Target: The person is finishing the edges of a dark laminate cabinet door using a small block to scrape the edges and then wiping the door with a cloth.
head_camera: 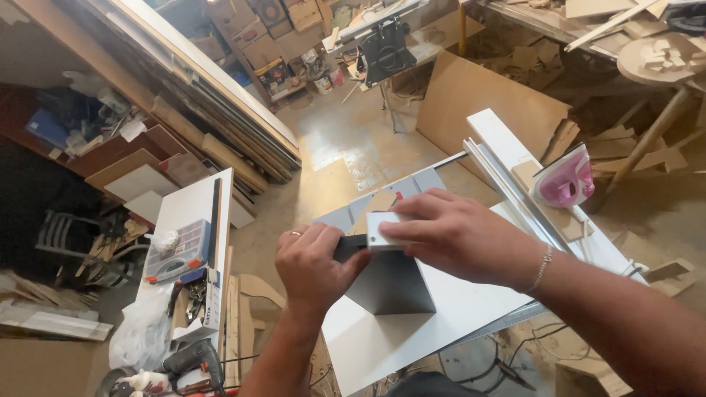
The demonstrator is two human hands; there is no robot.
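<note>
Head view: left hand clamps the upright dark grey panel standing on the white laminate board. Right hand presses a small white rectangular block against the panel's top edge, fingers closed over it. Pink-and-white clothes iron sits well apart, far right.

Stands upright on edge atop a white tabletop: a grey panel, flat-faced, sharp-cornered, lower corner pointing toward six o'clock. Rests at the panel's top edge, toward twelve o'clock: a small white rectangular block, lying nearly flat, pale and smooth, partly covered by fingers.
</note>
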